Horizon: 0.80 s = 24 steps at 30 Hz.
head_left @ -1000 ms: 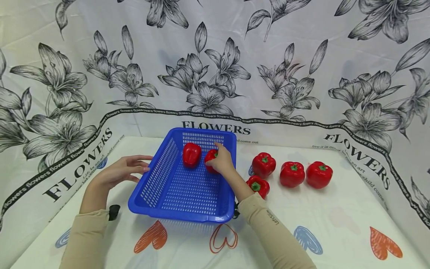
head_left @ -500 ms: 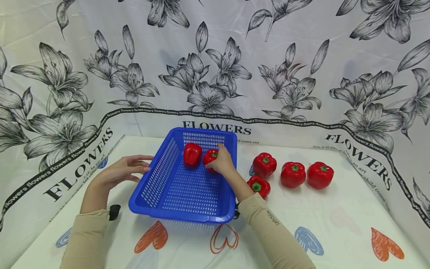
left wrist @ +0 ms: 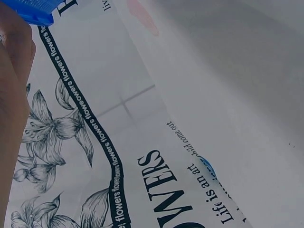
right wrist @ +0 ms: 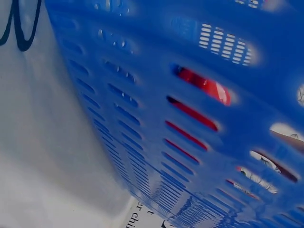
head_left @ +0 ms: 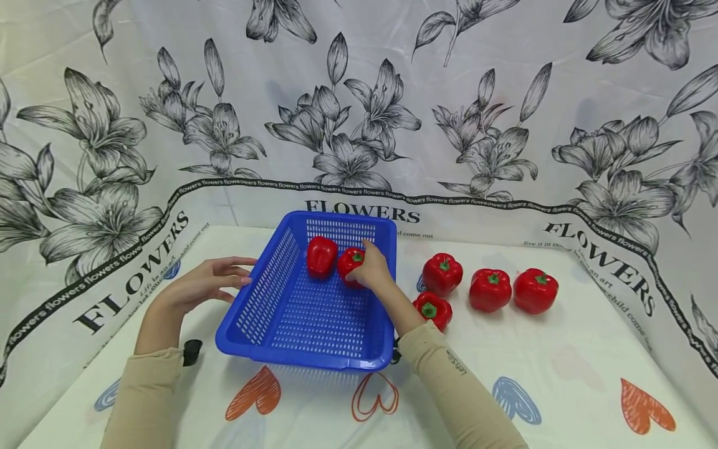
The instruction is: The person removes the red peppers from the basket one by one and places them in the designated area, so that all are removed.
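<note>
Right hand [head_left: 371,267] clamped on a red pepper [head_left: 348,267], inside the blue basket [head_left: 305,358], centre of frame.
Left hand [head_left: 210,282] at the basket's left rim, fingers apart and relaxed; contact unclear. Pepper looks light, firm and glossy — probably slippery, so best held across its widest part. Head view shows the grip, plus four loose peppers [head_left: 490,290] at centre right; right wrist view hides the hand's hold but shows red through the slotted wall [right wrist: 147,61] — which pepper, cannot tell.
</note>
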Available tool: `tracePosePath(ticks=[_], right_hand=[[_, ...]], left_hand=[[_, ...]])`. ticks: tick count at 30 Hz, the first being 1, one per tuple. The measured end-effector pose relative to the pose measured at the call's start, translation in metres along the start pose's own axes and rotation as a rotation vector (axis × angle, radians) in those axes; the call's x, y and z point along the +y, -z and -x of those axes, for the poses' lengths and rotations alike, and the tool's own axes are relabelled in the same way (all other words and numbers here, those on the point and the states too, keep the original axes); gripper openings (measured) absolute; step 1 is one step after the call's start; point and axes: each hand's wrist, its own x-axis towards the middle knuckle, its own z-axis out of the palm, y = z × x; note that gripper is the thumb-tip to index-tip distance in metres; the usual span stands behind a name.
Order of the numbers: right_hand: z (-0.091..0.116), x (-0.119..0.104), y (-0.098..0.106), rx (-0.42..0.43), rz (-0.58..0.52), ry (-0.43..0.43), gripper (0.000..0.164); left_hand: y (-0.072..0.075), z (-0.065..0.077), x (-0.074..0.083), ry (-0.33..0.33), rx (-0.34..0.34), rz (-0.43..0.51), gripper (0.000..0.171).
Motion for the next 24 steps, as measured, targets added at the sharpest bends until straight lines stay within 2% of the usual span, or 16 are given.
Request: tracePosePath(ticks=[6, 12, 24], right_hand=[[0.0029, -0.0005, -0.0001, 0.005, 0.011, 0.022, 0.081], [0.0063, 0.0011, -0.0018, 0.009, -0.026, 0.052, 0.071], [0.0060, 0.0024, -0.0051, 0.050, -0.072, 0.073, 0.069]], left_hand=[[0.0007, -0.0001, 0.0005, -0.002, 0.000, 0.019, 0.061], [0.0003, 0.0003, -0.0010, -0.009, 0.004, 0.031, 0.062], [-0.0004, 0.0010, -0.0010, -0.004, 0.007, 0.033, 0.064]])
